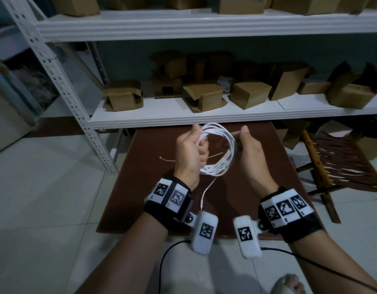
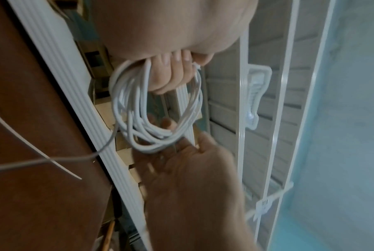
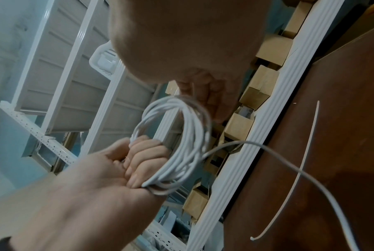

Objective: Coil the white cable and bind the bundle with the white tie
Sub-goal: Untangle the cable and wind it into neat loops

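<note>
Behind the work area I see the white shelf unit [image 1: 204,28], both tiers loaded with cardboard boxes [image 1: 250,94]. Below its lower tier sits the brown table [image 1: 236,198], with a wooden chair [image 1: 336,162] to the right on the tiled floor.

Above the table, I hold both hands raised with the cable [image 1: 220,149] between them. The cable is wound into a multi-turn coil, clear of the tabletop. One loose end hangs from the bottom of the coil toward the near table edge.

My left hand [image 1: 188,151] grips the left side of the coil. The fingers [image 3: 146,158] are curled tightly round the bunched turns, thumb up.

My right hand [image 1: 250,149] is at the right side of the coil. The head view shows its thumb and forefinger closed together at the strands. The left wrist view is blurred here, and the right wrist view shows only fingers behind the coil, so I cannot tell how firm this contact is.

The tie [image 1: 169,160] lies flat on the table, below and behind the coil, touched by neither hand. The right wrist view shows it as a thin, slightly curved strip with a small head at one end.
</note>
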`<action>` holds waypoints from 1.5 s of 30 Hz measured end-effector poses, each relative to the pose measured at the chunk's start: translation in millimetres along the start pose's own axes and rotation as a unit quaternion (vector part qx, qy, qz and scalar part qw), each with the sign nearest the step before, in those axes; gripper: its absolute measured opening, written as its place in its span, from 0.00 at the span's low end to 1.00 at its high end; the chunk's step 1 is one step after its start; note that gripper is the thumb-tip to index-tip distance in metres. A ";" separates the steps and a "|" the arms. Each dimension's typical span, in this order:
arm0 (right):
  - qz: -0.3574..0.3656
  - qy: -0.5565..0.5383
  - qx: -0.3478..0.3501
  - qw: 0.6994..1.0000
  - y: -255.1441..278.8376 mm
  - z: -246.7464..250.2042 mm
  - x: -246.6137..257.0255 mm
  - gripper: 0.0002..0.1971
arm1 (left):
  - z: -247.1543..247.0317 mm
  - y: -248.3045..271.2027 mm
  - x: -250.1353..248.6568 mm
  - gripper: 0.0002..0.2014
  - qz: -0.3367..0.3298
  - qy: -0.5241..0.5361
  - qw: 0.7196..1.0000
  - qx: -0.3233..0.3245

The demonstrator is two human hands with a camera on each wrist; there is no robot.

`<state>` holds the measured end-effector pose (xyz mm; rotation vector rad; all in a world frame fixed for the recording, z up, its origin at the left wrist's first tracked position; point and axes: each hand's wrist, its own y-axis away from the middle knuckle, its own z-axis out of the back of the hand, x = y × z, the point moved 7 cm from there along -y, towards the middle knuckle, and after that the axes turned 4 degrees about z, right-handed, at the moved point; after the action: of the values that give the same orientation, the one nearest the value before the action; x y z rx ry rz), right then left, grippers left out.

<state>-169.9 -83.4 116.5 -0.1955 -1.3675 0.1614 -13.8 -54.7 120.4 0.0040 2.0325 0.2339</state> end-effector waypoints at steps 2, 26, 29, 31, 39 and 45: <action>-0.008 0.006 0.017 1.000 2.5 -3.7 -3.6 0.31 | 15.0 -5.5 -5.7 0.25 0.005 0.079 0.996 -0.043; -0.291 -0.393 -0.025 0.872 14.6 -20.6 -39.5 0.14 | 41.7 -7.6 -1.7 0.26 0.048 0.222 0.964 -0.137; -0.258 -0.335 -0.011 0.906 14.3 -19.8 -36.9 0.14 | 43.3 -7.8 -3.8 0.26 0.044 0.202 0.968 -0.143; -0.234 -0.311 -0.011 0.921 13.3 -18.9 -33.6 0.14 | 43.6 -8.6 -4.2 0.26 0.047 0.193 0.969 -0.144; -0.190 -0.331 0.004 0.925 13.8 -21.8 -18.5 0.14 | 40.9 -8.9 0.8 0.26 0.073 0.172 0.972 -0.139; -0.169 -0.291 0.011 0.942 15.7 -21.2 -13.1 0.14 | 42.2 -10.3 0.0 0.26 0.069 0.182 0.970 -0.143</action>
<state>-151.7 -72.1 96.3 0.1223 -1.9645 -0.0615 24.4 -57.9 100.2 -0.0841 2.3460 0.6547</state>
